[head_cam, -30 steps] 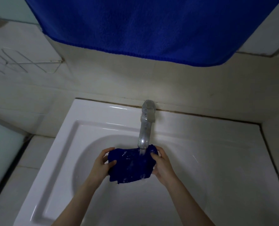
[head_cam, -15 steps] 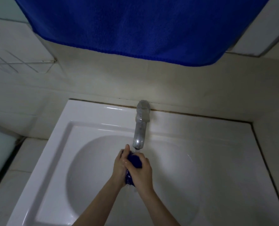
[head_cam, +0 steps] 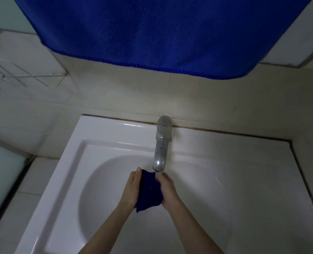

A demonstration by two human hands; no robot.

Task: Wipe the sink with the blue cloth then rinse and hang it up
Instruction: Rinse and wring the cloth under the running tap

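White sink (head_cam: 89,162) fills the near half, basin in the middle. A big blue towel (head_cam: 152,33) hangs across the far wall above it and overhangs the tap area, so it will likely be in the way when lifting anything up to hang. A wire rack (head_cam: 27,77) is on the wall at far left. A chrome tap (head_cam: 160,153) sits at the far rim of the sink, spout pointing near, ending right above the hands.

The blue cloth (head_cam: 150,191) is over the basin just near of the spout, bunched and pressed between both palms. Left hand (head_cam: 131,189) lies flat against its left side, fingers straight and closed onto it; right hand (head_cam: 167,191) presses its right side, fingers blurred but wrapped on the cloth. A corner droops out at the near end.

Judged handling: soft, limp, probably soaked, so heavier than dry and drippy; not fragile, not very slippery. Best squeezed whole between palms, then pinched by two top corners to spread for hanging. Cannot tell if water is running.
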